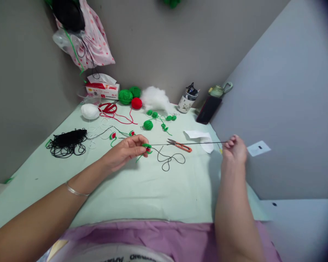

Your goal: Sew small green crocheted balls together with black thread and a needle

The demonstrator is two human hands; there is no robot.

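The left hand (129, 148) holds a small green and red crocheted piece (147, 146) above the bench (142, 196). The piece is located at the fingertips, clamped between thumb and forefinger; its green edge and part of its red center project beyond them.

The right hand (234, 149) is positioned well apart, near the wall. Its fingers are curled together and clamped on the black yarn (210, 142), which runs taut and nearly level between the hands. A slack loop of black yarn lies on the bench to the right of the piece. The orange-handled snips (183, 146) lie beneath the taut section, blades directed toward the left hand.

Markings: the red and white tissue box (105, 91) carries printed characters, too small to read. The pen cup (185, 103) bears a dark printed pattern, with no wording that can be made out. Black lettering on the white shirt (153, 253) at the lower edge is cropped and inverted; the full wording cannot be read.
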